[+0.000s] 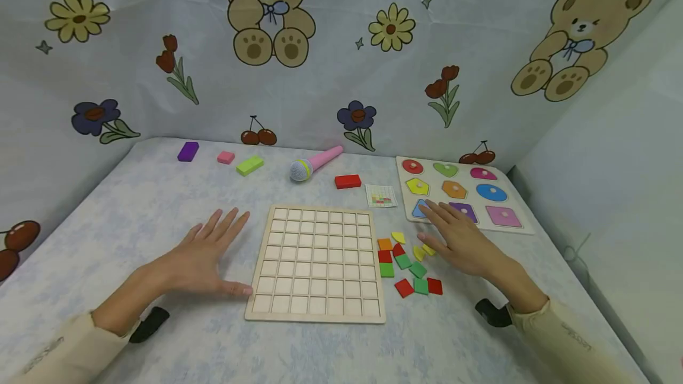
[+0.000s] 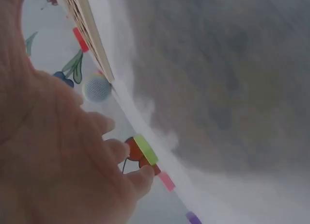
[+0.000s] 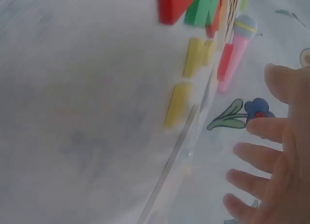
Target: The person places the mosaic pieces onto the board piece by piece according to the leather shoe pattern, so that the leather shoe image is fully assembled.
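Hands both open and holding nothing: steady the grid board (image 1: 316, 262) with your left hand (image 1: 205, 253), pick single colored tiles (image 1: 408, 268) under your right hand (image 1: 459, 239).

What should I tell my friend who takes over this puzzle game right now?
Left hand: open, flat on the table beside the grid board, thumb at its edge.
Right hand: open, holding nothing, over the loose coloured tiles right of the board.
Done: nothing placed; every board square is empty.
Left: all tiles are still off the board.
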Demonstrator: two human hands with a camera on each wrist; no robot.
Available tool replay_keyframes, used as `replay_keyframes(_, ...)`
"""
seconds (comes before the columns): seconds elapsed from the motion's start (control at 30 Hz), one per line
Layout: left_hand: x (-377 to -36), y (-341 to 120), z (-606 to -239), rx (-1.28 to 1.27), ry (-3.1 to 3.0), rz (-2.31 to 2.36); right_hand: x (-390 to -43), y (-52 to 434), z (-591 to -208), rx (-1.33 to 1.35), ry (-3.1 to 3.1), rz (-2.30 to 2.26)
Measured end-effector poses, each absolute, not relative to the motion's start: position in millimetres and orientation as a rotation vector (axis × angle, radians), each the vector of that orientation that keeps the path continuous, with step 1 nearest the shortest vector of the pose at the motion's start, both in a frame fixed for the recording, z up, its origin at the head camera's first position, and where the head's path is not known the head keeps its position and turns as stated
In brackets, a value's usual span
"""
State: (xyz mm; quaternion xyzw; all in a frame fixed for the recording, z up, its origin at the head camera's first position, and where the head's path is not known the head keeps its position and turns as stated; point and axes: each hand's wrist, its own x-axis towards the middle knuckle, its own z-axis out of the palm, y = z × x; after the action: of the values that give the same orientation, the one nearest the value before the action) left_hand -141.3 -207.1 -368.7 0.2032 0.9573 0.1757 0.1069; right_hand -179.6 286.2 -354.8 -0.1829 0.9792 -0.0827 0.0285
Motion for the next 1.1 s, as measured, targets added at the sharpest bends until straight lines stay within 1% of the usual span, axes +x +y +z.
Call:
replay_keyframes(0.13, -142, -201, -371, 0.685, 2.731, 0.557, -183, 272, -357, -0.609, 2.982, -0.293)
replay_keyframes(0.27, -143, -198, -373, 0.709, 2.686, 0.562, -189, 260, -361, -0.631, 2.918, -0.326)
replay_keyframes(0.47, -142, -195, -373, 0.675, 2.619, 0.539, -203, 250, -358, -0.704, 2.829, -0.39)
replay_keyframes(0.63, -144, -190, -370, 0.648, 2.608, 0.48, -211, 246, -355, -0.693, 2.792, -0.395)
replay_keyframes(1.1, -142, -186, -368, 0.639, 2.611, 0.467, -215, 240, -357, -0.649, 2.803, -0.427)
